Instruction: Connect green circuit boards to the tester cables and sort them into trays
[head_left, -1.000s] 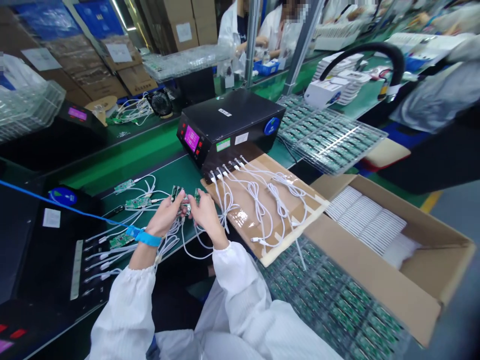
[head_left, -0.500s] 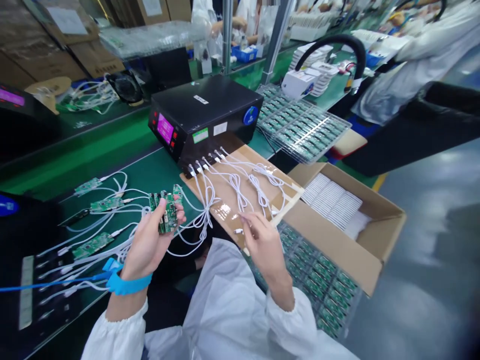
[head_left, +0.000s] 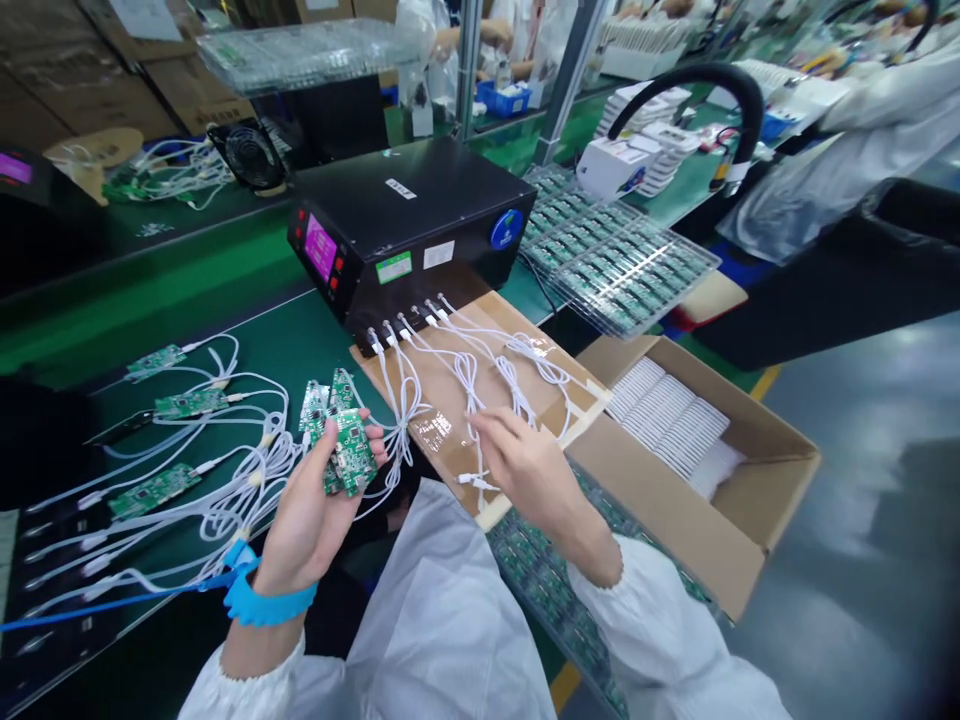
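Note:
Several green circuit boards (head_left: 352, 452) are fanned out in my left hand (head_left: 309, 525), its fingers and thumb wrapped round them. A blue wrist strap (head_left: 270, 603) circles that wrist. Over the cardboard sheet (head_left: 442, 385), my right hand (head_left: 534, 475) is closed, thumb and fingertips pinched on a white cable (head_left: 465, 375). White plugs (head_left: 476, 482) lie on the sheet just below these fingers. The cable runs back to a black box (head_left: 420, 205) with a lit pink screen, where several other bundled white cables are plugged in too.
On the left, more boards (head_left: 154, 490) lie wired to white cables. A cardboard box (head_left: 780, 470) of white flat pieces stands right. Clear trays of boards are behind it (head_left: 637, 270) and under my right arm (head_left: 540, 580). Co-workers' white sleeves (head_left: 892, 110) show at the back.
The boards in my left hand have tilted and spread, showing more of the front board's face. My right hand has turned flatter over the sheet, and its forearm lies further right. The view has shifted slightly.

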